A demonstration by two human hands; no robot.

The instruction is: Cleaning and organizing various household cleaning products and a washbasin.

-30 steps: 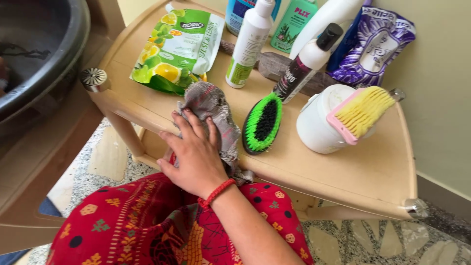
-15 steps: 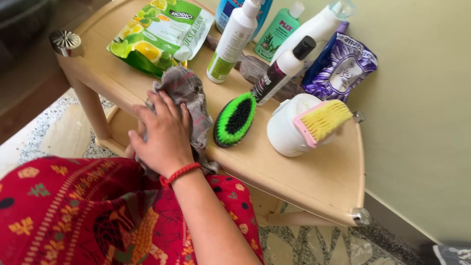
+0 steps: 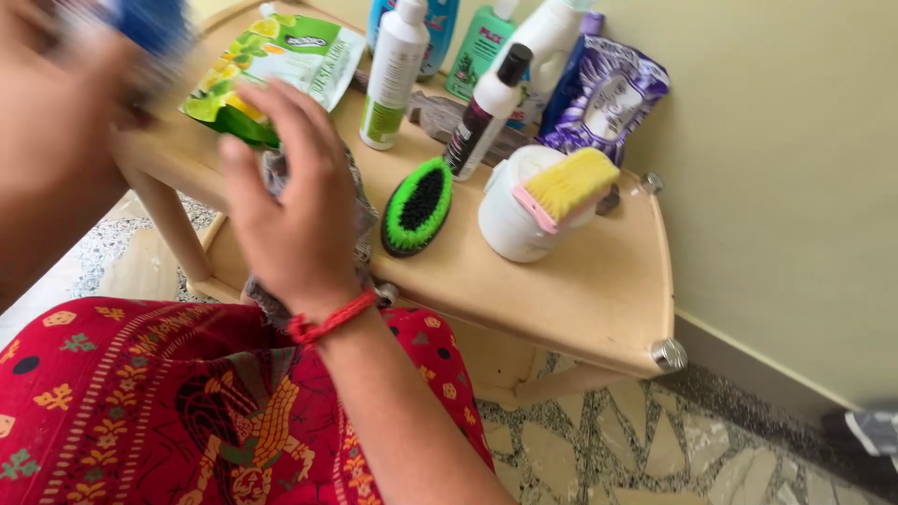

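R hand point(image 3: 295, 201) is hovering w/ fingers spread, palm down, over the grey cloth point(image 3: 360, 220), which is lying at the front edge of the beige desk point(image 3: 580, 290), partly hidden under the hand; can't tell if fingertips are touching it. A red thread band is sitting on that wrist. L hand point(image 3: 56, 122) is raised close to the camera, blurred, w/ something blue point(image 3: 154, 23) at its top; can't tell if it's gripping or open.

Taking the cloth as landmark: green-and-black brush point(image 3: 416, 206) is lying just beside it to the R, bristles up. Further R, a white tub point(image 3: 519, 210) is carrying a pink brush w/ yellow bristles point(image 3: 566, 187) on top. Behind the cloth, a green lemon-print pouch point(image 3: 276, 65) is lying flat; a white bottle point(image 3: 393, 75) and a dark-capped bottle point(image 3: 486, 117) are standing behind-R. Purple packet point(image 3: 608, 103) is leaning well apart, by the wall. Red patterned dress point(image 3: 140, 402) is filling the space in front of the cloth.
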